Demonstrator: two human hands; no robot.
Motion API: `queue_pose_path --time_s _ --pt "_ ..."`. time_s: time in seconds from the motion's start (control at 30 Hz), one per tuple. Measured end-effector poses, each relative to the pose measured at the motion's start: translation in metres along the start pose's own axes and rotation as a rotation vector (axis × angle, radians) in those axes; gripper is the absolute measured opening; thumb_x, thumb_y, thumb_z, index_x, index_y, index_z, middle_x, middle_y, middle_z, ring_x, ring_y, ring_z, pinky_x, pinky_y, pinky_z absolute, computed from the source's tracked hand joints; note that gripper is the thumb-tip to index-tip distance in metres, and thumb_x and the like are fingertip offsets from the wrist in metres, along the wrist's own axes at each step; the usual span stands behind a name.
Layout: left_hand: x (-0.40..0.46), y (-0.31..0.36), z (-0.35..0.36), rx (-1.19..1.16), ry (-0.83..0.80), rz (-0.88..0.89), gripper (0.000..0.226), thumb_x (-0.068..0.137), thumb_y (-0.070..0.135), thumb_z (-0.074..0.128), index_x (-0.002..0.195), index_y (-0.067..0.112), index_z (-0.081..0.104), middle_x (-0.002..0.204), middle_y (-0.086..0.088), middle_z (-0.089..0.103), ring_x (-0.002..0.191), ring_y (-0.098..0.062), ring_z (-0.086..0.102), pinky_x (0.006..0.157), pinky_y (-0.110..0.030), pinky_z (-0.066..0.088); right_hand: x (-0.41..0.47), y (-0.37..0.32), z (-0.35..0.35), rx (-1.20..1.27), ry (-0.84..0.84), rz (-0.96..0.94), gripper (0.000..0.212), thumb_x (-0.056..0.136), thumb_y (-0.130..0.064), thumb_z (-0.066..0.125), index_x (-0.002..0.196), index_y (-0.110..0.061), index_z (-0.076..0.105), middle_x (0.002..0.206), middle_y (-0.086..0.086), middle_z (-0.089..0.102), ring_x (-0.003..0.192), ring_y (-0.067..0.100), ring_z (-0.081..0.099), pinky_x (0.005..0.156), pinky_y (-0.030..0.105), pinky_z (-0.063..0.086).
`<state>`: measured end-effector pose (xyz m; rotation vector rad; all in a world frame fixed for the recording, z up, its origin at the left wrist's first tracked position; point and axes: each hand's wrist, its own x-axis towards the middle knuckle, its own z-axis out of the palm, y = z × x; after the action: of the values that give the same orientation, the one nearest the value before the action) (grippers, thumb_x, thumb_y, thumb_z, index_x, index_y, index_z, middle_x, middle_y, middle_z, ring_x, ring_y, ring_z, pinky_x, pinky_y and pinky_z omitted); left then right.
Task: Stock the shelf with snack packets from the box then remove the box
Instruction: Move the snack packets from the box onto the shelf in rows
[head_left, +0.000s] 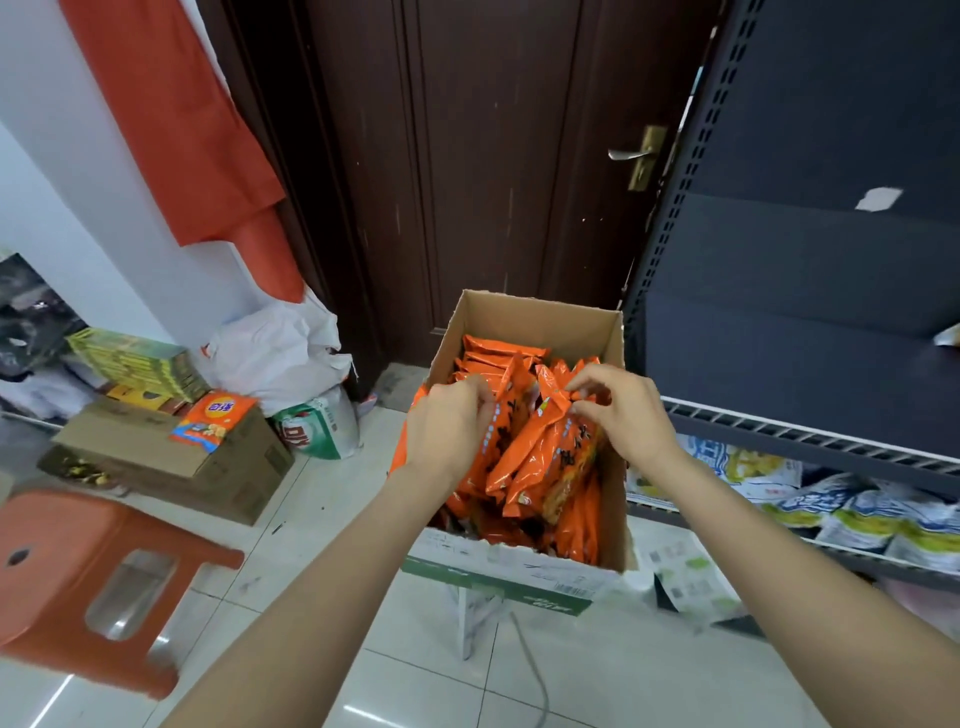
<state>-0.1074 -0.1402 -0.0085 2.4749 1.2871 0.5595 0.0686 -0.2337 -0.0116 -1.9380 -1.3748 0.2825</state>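
An open cardboard box (540, 318) stands on the tiled floor before a dark door, filled with several orange snack packets (545, 457). My left hand (447, 426) reaches into the box's left side, its fingers curled round the tops of some packets. My right hand (628, 415) is over the right side and pinches the top edge of a raised packet. The dark metal shelf (810, 431) stands right of the box, its upper tier bare.
The shelf's lower tier holds blue-and-white packets (857, 509). An orange plastic stool (88, 571) stands at the lower left. Behind it lie a closed carton (171, 467), a white sack (291, 364) and stacked yellow-green boxes (140, 364). Printed paper (691, 577) lies by the box.
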Motion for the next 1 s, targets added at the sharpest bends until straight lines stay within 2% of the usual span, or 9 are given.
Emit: queue_pose_path --time_s 0.1,0.23,0.4,0.6,0.83,1.0 --pt "0.008 0.025 -0.019 -0.110 0.034 0.047 0.009 0.090 0.026 0.055 0.094 0.023 0.063 0.092 0.002 0.071 0.088 -0.020 0.064 0.069 -0.031 0.047 0.003 -0.004 -0.022 0.029 0.118 -0.012 0.020 0.074 -0.012 0.075 0.079 -0.028 0.064 0.076 -0.007 0.060 0.074 0.014 0.059 0.069 0.031 0.048" --pt "0.021 0.074 -0.034 -0.134 0.123 0.125 0.009 0.091 0.028 0.054 0.094 0.026 0.063 0.091 0.007 0.071 0.087 -0.016 0.064 0.068 -0.025 0.040 0.005 0.000 -0.067 0.112 0.318 -0.024 0.010 0.076 -0.017 0.073 0.081 -0.023 0.067 0.076 -0.007 0.062 0.074 0.013 0.060 0.070 0.032 0.050" --pt "0.035 0.157 -0.021 -0.175 0.156 0.264 0.007 0.091 0.029 0.055 0.091 0.027 0.061 0.087 0.008 0.072 0.085 -0.018 0.066 0.073 -0.035 0.051 -0.007 0.035 -0.145 0.082 0.454 0.022 0.010 0.078 -0.019 0.072 0.083 -0.026 0.066 0.078 -0.009 0.064 0.078 0.012 0.060 0.071 0.035 0.050" --pt "0.045 0.282 0.044 -0.187 0.073 0.345 0.006 0.090 0.032 0.053 0.092 0.030 0.059 0.085 0.004 0.071 0.084 -0.025 0.065 0.073 -0.039 0.052 -0.045 0.123 -0.249 -0.062 0.498 0.050 0.011 0.077 -0.019 0.073 0.084 -0.024 0.066 0.077 -0.009 0.063 0.076 0.013 0.059 0.072 0.039 0.050" --pt "0.049 0.428 0.120 -0.191 -0.001 0.452 0.009 0.094 0.028 0.052 0.093 0.027 0.061 0.087 0.006 0.071 0.082 -0.019 0.065 0.063 -0.027 0.041 -0.084 0.235 -0.351 -0.155 0.552 0.152 0.013 0.077 -0.018 0.074 0.088 -0.020 0.067 0.078 -0.009 0.063 0.080 0.014 0.061 0.074 0.036 0.049" --pt "0.067 0.501 0.173 -0.215 -0.101 0.511 0.010 0.095 0.025 0.050 0.093 0.027 0.059 0.086 0.006 0.070 0.079 -0.016 0.065 0.065 -0.029 0.049 -0.092 0.308 -0.399 -0.136 0.599 0.248 0.012 0.078 -0.017 0.073 0.088 -0.018 0.067 0.078 -0.009 0.063 0.079 0.014 0.062 0.074 0.037 0.051"
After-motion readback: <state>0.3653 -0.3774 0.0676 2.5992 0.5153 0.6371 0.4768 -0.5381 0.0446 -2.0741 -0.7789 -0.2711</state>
